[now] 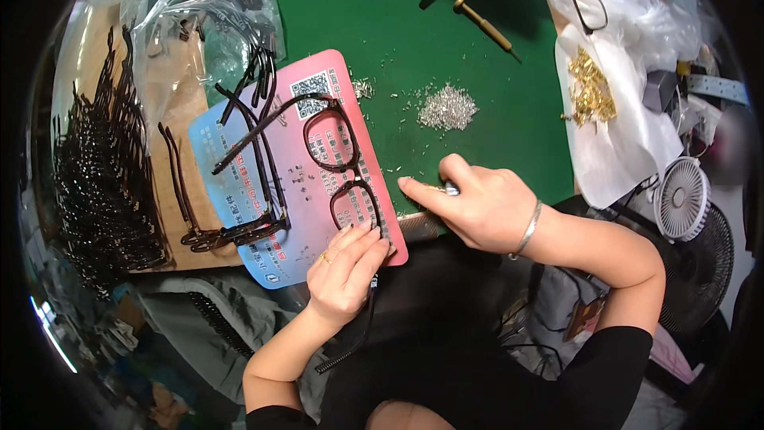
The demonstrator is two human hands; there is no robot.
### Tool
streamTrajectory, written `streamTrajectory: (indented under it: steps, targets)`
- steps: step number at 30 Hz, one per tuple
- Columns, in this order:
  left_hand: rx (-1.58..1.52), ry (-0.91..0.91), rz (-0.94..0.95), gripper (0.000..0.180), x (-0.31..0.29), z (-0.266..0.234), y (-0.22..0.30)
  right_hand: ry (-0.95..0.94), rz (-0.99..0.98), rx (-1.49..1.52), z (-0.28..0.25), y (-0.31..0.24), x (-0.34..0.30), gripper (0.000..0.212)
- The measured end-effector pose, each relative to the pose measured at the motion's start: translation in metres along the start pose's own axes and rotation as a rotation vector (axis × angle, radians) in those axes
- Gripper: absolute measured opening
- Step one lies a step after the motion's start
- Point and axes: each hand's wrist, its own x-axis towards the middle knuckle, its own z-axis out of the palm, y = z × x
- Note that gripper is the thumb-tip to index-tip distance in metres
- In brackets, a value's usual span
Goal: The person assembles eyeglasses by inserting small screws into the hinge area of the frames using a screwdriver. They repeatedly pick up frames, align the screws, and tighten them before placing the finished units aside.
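Note:
A dark brown eyeglass frame lies over a blue-and-pink printed mat, with one temple stretched out to the left. My left hand is closed on the frame's near end, fingers pressed together over the hinge area, which they hide. To the right, my right hand curls round a small metal tool; its kind is hidden in the fingers, and its tip sits apart from the frame. Tiny silver screws form a pile on the green work surface beyond my right hand.
More glasses frames rest across the mat's left side. A heap of dark temples and a clear plastic bag stand farther left. A brass-coloured screwdriver lies far right, near gold metal parts on white wrapping. A white fan is at right.

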Motion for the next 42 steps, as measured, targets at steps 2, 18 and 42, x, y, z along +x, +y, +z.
streamTrajectory:
  steps: [2, 18, 42]
  targets:
    - [-0.022, 0.006, -0.021, 0.017, 0.000, 0.002, 0.000, -0.004, 0.038, 0.060, -0.002, 0.000, -0.007, 0.042]
    - [-0.077, -0.094, -0.103, 0.017, 0.019, -0.009, 0.004, 0.006, 0.033, 0.198, 0.001, 0.003, -0.016, 0.043]
    - [-0.115, -0.055, -0.043, 0.014, 0.020, -0.002, -0.011, -0.084, -0.093, 0.378, 0.004, -0.011, -0.007, 0.035]
